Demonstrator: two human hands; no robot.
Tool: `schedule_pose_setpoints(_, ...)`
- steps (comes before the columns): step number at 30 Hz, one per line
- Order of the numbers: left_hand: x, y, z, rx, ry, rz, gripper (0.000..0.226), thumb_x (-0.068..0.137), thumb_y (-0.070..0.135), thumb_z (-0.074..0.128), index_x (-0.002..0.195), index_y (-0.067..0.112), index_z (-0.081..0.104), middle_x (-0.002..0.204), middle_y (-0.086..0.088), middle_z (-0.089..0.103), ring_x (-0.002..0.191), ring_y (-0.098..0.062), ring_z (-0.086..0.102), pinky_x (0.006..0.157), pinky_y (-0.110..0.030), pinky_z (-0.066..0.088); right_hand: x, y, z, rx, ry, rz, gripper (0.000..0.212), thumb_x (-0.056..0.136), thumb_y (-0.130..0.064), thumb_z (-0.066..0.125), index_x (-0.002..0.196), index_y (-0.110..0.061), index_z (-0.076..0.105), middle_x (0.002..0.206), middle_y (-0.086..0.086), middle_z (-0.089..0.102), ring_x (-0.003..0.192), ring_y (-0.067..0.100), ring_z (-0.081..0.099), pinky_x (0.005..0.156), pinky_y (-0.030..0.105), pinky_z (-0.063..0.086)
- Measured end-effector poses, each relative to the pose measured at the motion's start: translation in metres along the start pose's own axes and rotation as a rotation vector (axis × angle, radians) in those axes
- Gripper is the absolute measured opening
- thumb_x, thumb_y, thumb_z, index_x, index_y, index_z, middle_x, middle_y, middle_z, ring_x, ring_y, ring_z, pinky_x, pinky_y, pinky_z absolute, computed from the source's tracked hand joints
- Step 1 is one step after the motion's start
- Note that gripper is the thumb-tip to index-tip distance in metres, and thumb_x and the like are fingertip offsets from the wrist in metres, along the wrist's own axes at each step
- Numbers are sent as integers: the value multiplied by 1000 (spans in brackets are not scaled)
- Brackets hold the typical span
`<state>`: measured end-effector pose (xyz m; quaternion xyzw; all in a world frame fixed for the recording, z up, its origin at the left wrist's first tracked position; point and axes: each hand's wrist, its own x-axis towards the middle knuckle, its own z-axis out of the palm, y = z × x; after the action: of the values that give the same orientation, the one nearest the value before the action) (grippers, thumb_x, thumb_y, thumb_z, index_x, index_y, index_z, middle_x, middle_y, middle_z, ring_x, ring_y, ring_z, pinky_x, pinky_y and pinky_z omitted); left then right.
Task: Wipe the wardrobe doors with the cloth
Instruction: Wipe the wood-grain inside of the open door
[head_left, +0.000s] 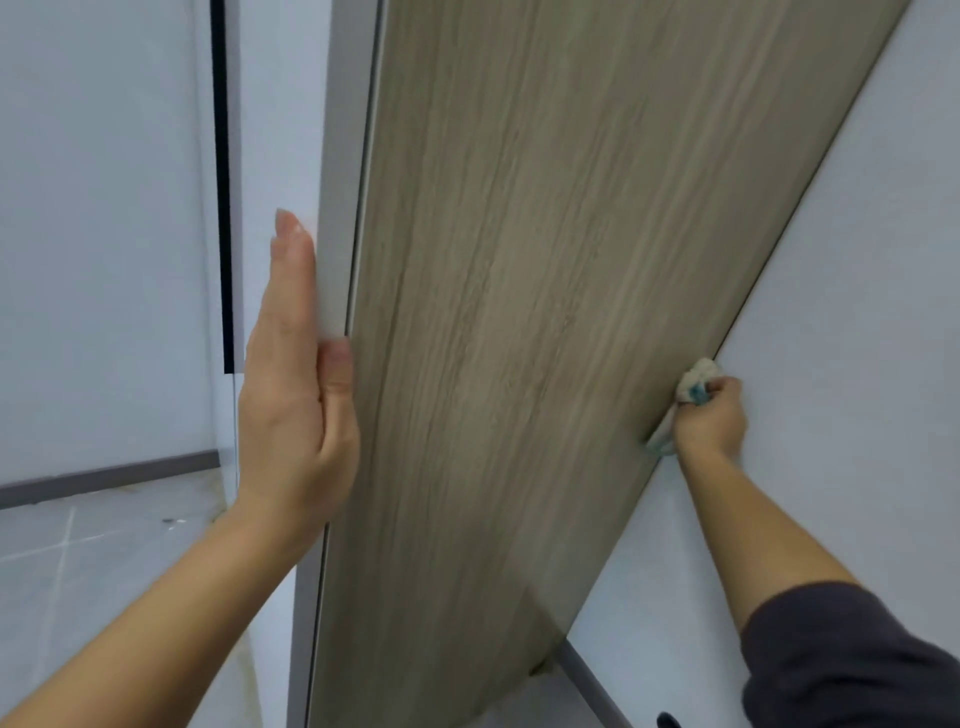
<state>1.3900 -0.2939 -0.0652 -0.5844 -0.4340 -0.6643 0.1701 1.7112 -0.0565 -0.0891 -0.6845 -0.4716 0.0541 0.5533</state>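
A tall wood-grain wardrobe panel (519, 312) fills the middle of the view, slanting from top right to bottom left. My left hand (296, 384) lies flat with straight fingers against the white front edge (332, 208) of the wardrobe, thumb on the wood side. My right hand (711, 415) grips a bunched pale cloth with teal marks (696, 379) and holds it against the panel's far right edge, where the wood meets the white wall.
A white wall (831, 260) runs along the right with a grey skirting board (587, 670) at its foot. On the left are a white wall (104, 208), a dark vertical strip (222, 208), a grey skirting and pale floor tiles (104, 561).
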Motion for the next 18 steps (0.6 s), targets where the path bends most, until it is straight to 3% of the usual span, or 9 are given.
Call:
schedule_pose_setpoints(4,-1,0,2,17,29,0,54,100,3,29,148,14,6,155,1,11,147,-16,15,119,-36,19,23,8,6,-80,0,-18,27,83,-1,51,109,-9,50,113,18,58,101,36,57,81,37,43)
schedule_pose_setpoints(9,0,0,3,22,25,4,52,100,3,28,148,4,7,155,-1,9,146,-10,11,120,-31,15,7,11,7,-4,-10,-36,27,85,-3,56,111,-10,52,113,15,60,99,33,58,76,30,40)
schedule_pose_setpoints(11,0,0,4,5,16,-8,54,99,2,28,148,5,6,155,-1,9,147,-13,11,120,-39,15,-14,8,6,61,-8,-95,25,83,-3,60,107,-9,54,109,13,62,97,31,59,74,26,37)
schedule_pose_setpoints(14,0,0,2,-28,-7,-24,57,99,-1,29,149,13,5,156,6,6,145,-33,18,112,-60,23,-62,-5,6,178,-34,-227,25,78,1,64,100,-8,57,101,12,63,94,29,60,73,22,35)
schedule_pose_setpoints(16,-1,-1,1,-37,-11,-23,57,99,-2,30,149,9,5,157,2,7,147,-26,13,115,-57,20,-99,-23,1,283,-65,-312,29,73,4,66,96,-12,57,97,7,61,90,24,58,73,22,39)
schedule_pose_setpoints(18,-1,-2,1,-37,-10,-15,56,99,0,30,149,10,5,157,-2,8,148,-21,10,118,-52,16,-138,-46,-9,376,-117,-390,36,71,7,66,93,-18,55,97,6,58,87,14,53,73,13,40)
